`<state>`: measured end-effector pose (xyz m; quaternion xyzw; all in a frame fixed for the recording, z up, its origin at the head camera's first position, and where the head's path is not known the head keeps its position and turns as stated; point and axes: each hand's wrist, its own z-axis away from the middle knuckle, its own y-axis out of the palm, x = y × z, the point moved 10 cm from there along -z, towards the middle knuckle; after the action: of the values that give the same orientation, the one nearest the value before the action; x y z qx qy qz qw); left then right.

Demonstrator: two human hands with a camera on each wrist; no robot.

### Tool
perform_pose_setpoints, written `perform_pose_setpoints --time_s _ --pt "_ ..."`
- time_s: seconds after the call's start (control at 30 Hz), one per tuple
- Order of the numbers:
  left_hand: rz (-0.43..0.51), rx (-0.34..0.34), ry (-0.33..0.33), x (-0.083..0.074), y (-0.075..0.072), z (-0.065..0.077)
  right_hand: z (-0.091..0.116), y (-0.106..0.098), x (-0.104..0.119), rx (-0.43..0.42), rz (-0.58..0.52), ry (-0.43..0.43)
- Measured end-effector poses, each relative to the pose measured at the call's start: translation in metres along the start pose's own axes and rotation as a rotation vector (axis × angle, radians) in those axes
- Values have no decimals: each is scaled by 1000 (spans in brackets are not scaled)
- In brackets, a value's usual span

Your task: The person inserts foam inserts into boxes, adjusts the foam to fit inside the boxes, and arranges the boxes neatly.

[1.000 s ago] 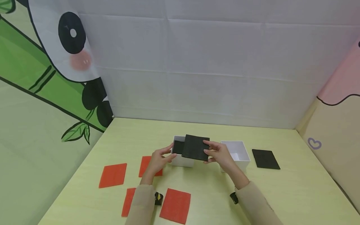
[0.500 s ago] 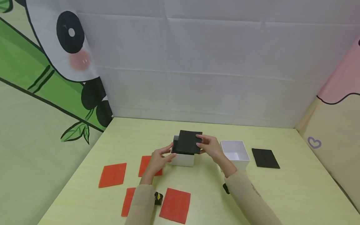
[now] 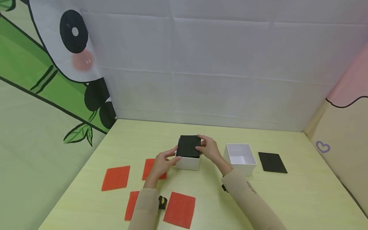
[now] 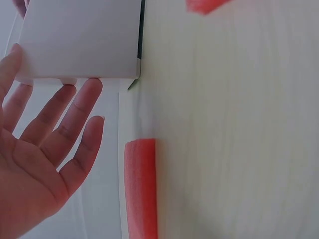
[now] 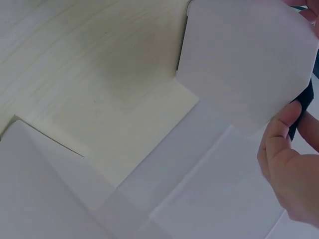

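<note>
A black square [image 3: 187, 145], which looks like folded cloth, covers the mouth of the left white box [image 3: 187, 163]. My right hand [image 3: 211, 150] pinches its right edge between thumb and fingers; the right wrist view shows the dark edge [image 5: 305, 102] in that grip. At the box's front left corner, my left hand [image 3: 160, 165] holds the box, fingertips against one side and thumb on the front. In the left wrist view those fingers touch the box wall [image 4: 82, 40]. Whatever lies inside this box is hidden under the square.
A second white box [image 3: 242, 169], open at the top, stands right of my right hand. Another black square [image 3: 273, 163] lies beyond it. Several red squares [image 3: 116, 178] lie at the left and front of the table. A pale cloth wall [image 3: 201, 80] rises behind.
My right hand has moved left with the black square, from partly beside the box to over its mouth. My left hand has stayed at the box corner.
</note>
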<state>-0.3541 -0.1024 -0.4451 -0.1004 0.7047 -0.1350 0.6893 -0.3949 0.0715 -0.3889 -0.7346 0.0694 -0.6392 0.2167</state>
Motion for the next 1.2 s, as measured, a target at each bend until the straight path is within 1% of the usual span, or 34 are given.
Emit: perform_pose_setpoints --time_s 0.17,0.3,0.47,0.57,0.67,0.7,0.8,0.9,0.93,1.07,1.13,1.2 --pt "-19 -2 -23 2 0 0 -1 3 6 16 100 -12" --pt "-22 3 -18 2 1 -1 -1 6 7 41 130 0" --pt "-16 5 -9 3 1 -2 -1 6 8 48 163 2" --pt "-9 1 -6 3 1 -2 -4 7 3 52 184 14" --pt "-12 -3 -7 4 1 -2 -6 7 0 62 292 -70" --pt "-15 -4 -7 4 1 -1 -13 10 -9 58 308 -132" --pt "-26 -2 -4 4 1 -1 -18 11 -17 55 383 -164" --pt "-28 3 0 3 2 0 -21 12 -20 46 371 -113" --pt "-27 5 1 3 2 0 -14 10 -9 41 392 -73" --pt "-26 12 5 2 3 0 -5 6 6 11 428 -93" --pt "-24 12 6 2 3 0 -3 6 10 6 444 -99" --pt "-25 8 12 1 2 0 -2 6 10 11 436 -83"
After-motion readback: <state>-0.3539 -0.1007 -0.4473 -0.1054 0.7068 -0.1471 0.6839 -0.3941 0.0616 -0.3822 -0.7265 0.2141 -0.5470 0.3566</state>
